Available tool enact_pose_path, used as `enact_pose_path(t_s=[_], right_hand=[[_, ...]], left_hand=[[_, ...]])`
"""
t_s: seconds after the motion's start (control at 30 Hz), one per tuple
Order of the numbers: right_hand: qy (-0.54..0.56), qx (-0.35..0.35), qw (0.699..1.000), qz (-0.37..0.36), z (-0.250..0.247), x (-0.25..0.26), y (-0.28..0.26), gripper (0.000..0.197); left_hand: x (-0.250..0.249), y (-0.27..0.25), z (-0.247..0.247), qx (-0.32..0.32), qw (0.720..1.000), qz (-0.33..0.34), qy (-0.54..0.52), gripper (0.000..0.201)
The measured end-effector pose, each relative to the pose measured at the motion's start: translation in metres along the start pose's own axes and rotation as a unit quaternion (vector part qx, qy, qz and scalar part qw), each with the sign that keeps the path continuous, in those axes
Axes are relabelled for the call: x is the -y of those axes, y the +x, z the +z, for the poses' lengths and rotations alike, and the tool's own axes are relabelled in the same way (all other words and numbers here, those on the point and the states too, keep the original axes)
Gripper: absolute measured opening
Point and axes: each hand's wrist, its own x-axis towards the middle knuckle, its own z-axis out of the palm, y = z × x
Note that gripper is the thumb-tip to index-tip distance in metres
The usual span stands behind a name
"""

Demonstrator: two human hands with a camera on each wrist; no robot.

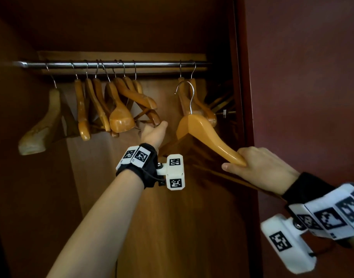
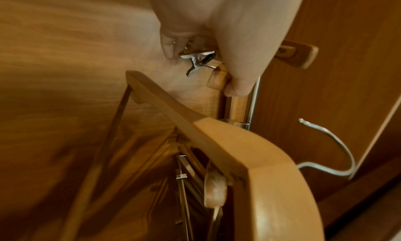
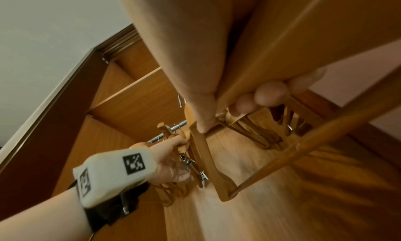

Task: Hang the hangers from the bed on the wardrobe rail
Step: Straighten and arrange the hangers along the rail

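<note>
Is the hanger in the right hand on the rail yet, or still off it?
Off. The hanger's hook sits free below the rail; the right hand grips one end.

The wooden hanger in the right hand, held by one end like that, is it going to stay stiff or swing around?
The wooden hanger probably stays stiff: thick solid wood with a crossbar. The right hand grips only its arm tip, so it may feel front-heavy and want to twist. Its metal hook, not yet on the rail, might swivel.
</note>
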Motion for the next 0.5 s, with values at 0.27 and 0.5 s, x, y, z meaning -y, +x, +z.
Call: enact_pose_path(t_s=[0.27,0.5], right_hand=[[0.073,0.070,0.995,0.013,-0.001,0.036,0.024,0.027],[0.132,0.097,0.986,0.023,-0.007,0.093,0.068,0.047]], left_hand=[[-0.002,-0.007,-0.033,-0.012,0.999,0.029,0.009,0.057],[-0.004,-0.004,-0.055,0.028,0.999,0.035,-0.007,0.042]])
